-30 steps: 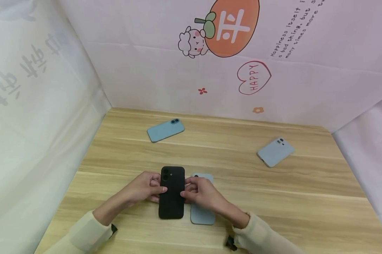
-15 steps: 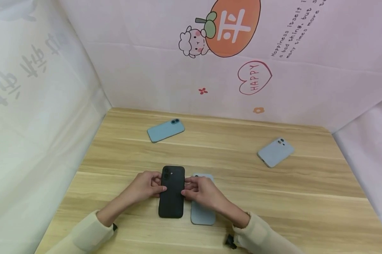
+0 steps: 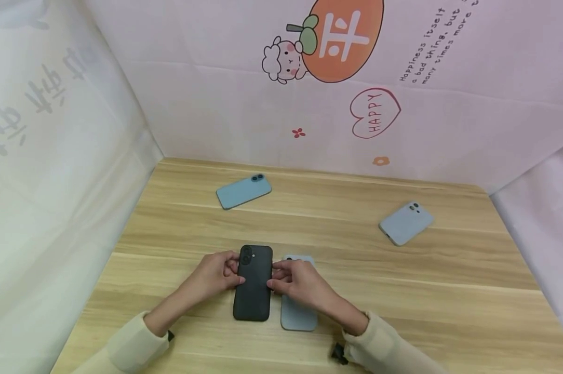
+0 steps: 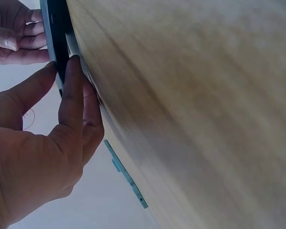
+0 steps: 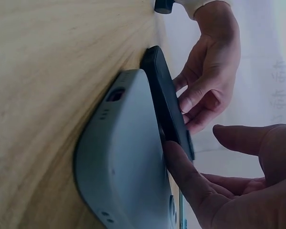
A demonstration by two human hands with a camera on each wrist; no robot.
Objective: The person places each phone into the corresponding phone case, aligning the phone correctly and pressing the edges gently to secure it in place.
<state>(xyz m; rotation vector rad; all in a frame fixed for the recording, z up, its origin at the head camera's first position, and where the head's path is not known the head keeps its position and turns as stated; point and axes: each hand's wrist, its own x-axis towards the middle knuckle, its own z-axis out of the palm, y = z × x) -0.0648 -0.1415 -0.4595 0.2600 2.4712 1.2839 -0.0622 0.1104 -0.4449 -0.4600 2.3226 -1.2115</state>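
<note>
A black smartphone (image 3: 253, 291) lies back-up near the front of the table, its camera end away from the person. My left hand (image 3: 216, 275) pinches its left edge; in the left wrist view the thumb is on top and fingers reach beneath. My right hand (image 3: 300, 283) is at the opposite edge, above a pale blue-grey smartphone (image 3: 299, 317) that it partly covers. The right wrist view shows the right thumb (image 5: 238, 138) raised clear of the black smartphone (image 5: 164, 90). The right index finger (image 5: 183, 169) extends to the gap between both phones.
A light blue smartphone (image 3: 244, 192) lies back-up at the far left of the wooden table (image 3: 337, 239). Another pale grey smartphone (image 3: 406, 223) lies at the right. A printed white cloth (image 3: 216, 104) stands behind the table's back edge, with more cloth on both sides.
The black phone's back has turned from deep black to greyer, with its tilt slightly changed. My left wrist has shifted a little to the right. My right hand stays almost still.
</note>
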